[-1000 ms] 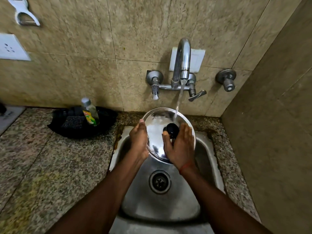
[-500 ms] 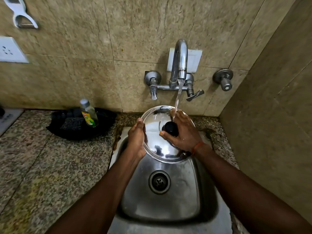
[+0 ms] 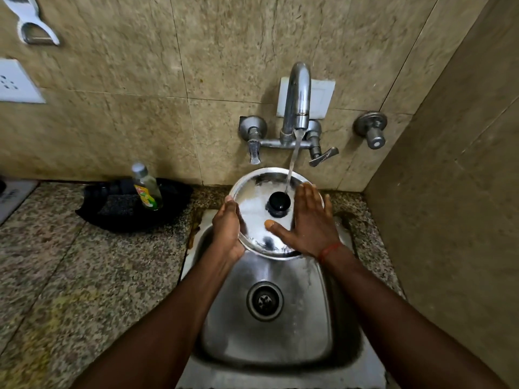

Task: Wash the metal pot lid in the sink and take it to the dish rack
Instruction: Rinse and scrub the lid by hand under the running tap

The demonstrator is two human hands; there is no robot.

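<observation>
Head view. The lid (image 3: 259,217), round and shiny metal with a black knob (image 3: 279,201) at its centre, is held tilted above the far end of the sink (image 3: 266,327), just right of the frame's centre. Its knob side faces the camera, its top edge near the wall tiles, its lower edge over the basin.

The left hand (image 3: 228,231) clasps the lid's left rim, grip pressed onto the edge with the thumb over the front face and the fingers hidden behind the metal. The right hand (image 3: 306,222) lies flat on the right half of the lid, grip spread: fingers pointing up toward the top of the frame, thumb (image 3: 276,227) stretched left across the lower face below the knob. A red thread (image 3: 328,251) circles the right wrist.

Above, in the upper middle of the frame, the tap (image 3: 296,99) runs; a thin stream of water (image 3: 292,161) falls onto the lid just beside the knob. The drain (image 3: 264,301) sits in the basin below the lid, in the lower middle.

On the speckled table (image 3: 84,276) at centre left, a small bottle (image 3: 146,186) with a yellow label stands tilted in a black holder (image 3: 118,209). A wall socket (image 3: 14,82) shows at the far left edge, and a white hook (image 3: 31,23) in the upper left corner. A separate valve (image 3: 372,130) sticks out of the wall to the right of the tap.
</observation>
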